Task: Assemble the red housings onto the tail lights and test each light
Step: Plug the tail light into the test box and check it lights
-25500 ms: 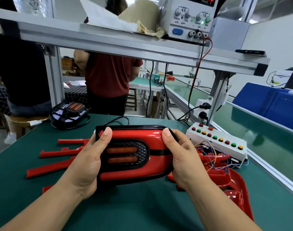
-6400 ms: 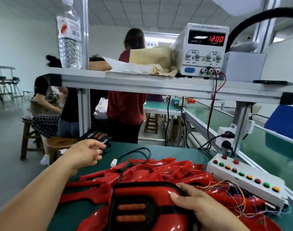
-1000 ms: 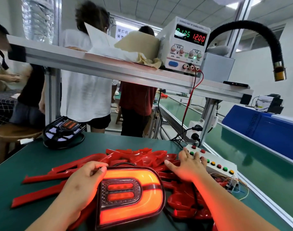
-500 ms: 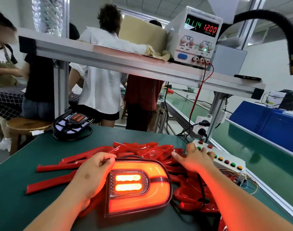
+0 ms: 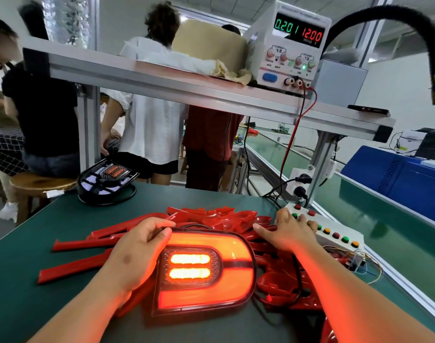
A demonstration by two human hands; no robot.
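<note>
A dark green bench mat (image 5: 50,305) fills the near view, tinted orange around the lit tail light (image 5: 204,271). The light lies face up between the two forearms, its long axis running left to right. Its rounded end points toward the right hand (image 5: 289,231), and its squarer end sits under the left hand (image 5: 137,246). The left hand grips that end, fingers curled over the upper corner, so the lamp's left edge is hidden beneath the palm. Two inner bars glow brightest.

Just beyond and under both hands spreads a pile of red housings (image 5: 223,217); those nearest the right elbow are cut off by the frame's bottom edge. The right hand lies flat with straight, spread fingers on the button box (image 5: 335,225); which button they cover cannot be seen.

Farther out past the left hand, a bare black lamp unit (image 5: 107,178) sits at the mat's far edge. Above the right hand, a power supply (image 5: 288,45) on the shelf reads 0.201 and 12.00.
</note>
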